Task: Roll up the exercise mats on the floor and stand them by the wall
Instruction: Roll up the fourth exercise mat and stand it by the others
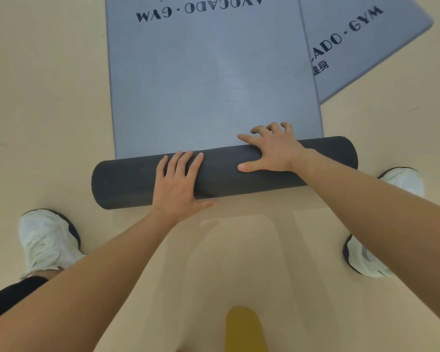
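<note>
pressing flat — both hands [181,184] — half-rolled mat [214,97]

Blue-grey mat [208,80] with black lettering, its rolled part [127,181] dark charcoal (the underside); beige floor [46,97]; white shoes [46,240] trimmed navy

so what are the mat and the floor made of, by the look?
Mat: likely foam or rubber. The grey printed face has a soft sheen, the dark rolled part looks matte, and it curls into a thick roll under the left hand and right hand. Floor: smooth beige sheet, probably vinyl, with no seams or grain visible.
</note>
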### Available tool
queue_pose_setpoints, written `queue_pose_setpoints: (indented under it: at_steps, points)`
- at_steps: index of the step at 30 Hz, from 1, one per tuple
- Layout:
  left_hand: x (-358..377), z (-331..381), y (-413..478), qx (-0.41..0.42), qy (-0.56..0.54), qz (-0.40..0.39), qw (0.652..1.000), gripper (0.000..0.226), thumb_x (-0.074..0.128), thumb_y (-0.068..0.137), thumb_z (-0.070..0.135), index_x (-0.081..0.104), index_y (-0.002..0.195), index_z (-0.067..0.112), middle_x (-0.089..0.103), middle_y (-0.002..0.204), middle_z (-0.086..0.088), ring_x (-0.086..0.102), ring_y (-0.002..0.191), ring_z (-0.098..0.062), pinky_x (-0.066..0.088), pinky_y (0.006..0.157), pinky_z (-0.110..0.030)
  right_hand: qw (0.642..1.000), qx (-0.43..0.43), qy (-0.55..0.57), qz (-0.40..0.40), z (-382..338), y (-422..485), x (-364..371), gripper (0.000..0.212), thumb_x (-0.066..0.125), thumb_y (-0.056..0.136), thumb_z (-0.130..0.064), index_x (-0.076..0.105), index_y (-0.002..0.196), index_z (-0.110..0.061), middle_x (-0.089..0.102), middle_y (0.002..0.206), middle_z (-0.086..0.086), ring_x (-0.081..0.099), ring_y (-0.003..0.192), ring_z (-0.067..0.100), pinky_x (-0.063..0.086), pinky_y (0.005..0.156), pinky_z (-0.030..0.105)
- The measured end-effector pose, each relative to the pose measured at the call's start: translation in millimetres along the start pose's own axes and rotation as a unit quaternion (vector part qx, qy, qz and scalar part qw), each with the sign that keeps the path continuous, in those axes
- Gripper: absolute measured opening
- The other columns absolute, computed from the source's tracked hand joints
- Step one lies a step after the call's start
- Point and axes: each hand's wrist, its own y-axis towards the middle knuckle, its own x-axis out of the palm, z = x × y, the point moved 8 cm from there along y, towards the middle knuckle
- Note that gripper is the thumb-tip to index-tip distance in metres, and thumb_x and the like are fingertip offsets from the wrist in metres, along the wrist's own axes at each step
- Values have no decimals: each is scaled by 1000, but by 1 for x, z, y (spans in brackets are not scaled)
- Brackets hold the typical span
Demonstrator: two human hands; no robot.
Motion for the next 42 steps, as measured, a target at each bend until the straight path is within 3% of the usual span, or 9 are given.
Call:
queue_pose_setpoints:
  at_steps: [5,8,14,17,25,31,34,39,42]
  points:
    - [-10,-14,31,12,-39,6,999,118,48,65,98,37,155,23,47,150,-3,43,138,-27,26,120,-49,985,-14,0,174,-7,-18,-15,92,18,81,-92,53,142,-32,62,133,0,56,118,28,33,108,49]
    - [-14,-22,52,10,-56,-30,998,117,45,62,101,36,154,29,50,147,1,47,133,-25,30,115,-46,978,-21,-32,206,-8,-27,-9,102,27,76,-96,48,147,-25,57,139,5,52,123,33,33,110,56]
    - [-15,-34,94,11,-75,-131,989,121,43,54,105,35,151,34,55,144,1,53,127,-28,38,105,-48,992,17,-68,105,7,0,-15,122,30,58,-106,28,153,-29,49,147,10,49,129,40,23,115,65]
    - [-15,-36,110,20,-76,-183,980,133,49,44,105,29,155,34,53,146,3,53,130,-28,42,103,-48,998,2,-50,48,13,20,-23,128,35,53,-108,24,155,-31,51,146,9,52,125,39,34,109,59]
    - [-21,-36,117,14,-112,-185,976,104,62,45,99,49,130,40,65,107,13,63,102,-21,47,85,-40,996,-21,-5,85,10,24,-35,107,51,56,-101,50,135,-29,62,98,3,60,92,30,42,74,39]
    - [-3,-11,41,24,-117,-265,957,99,63,43,100,55,126,46,67,96,18,62,90,-17,47,77,-36,999,-35,33,4,-22,-40,20,103,49,60,-102,47,136,-31,63,101,-3,62,90,22,43,67,36]
    - [16,5,-13,30,-133,-304,943,103,60,40,102,55,126,45,69,100,17,64,94,-17,53,84,-39,996,-38,59,-50,-43,-81,61,103,51,61,-100,46,137,-31,64,103,-4,63,92,21,48,72,37]
    - [49,30,-95,34,-177,-376,909,97,63,43,100,56,122,44,68,107,18,64,100,-15,52,87,-40,986,-71,84,-125,-74,-129,118,94,57,65,-95,50,133,-31,68,111,-7,65,97,19,39,69,33]
    - [57,34,-116,23,-176,-390,904,95,62,49,99,55,123,41,67,111,16,63,102,-16,50,84,-39,980,-69,108,-151,-80,-134,134,94,58,63,-96,51,132,-33,68,114,-8,64,98,18,46,73,34]
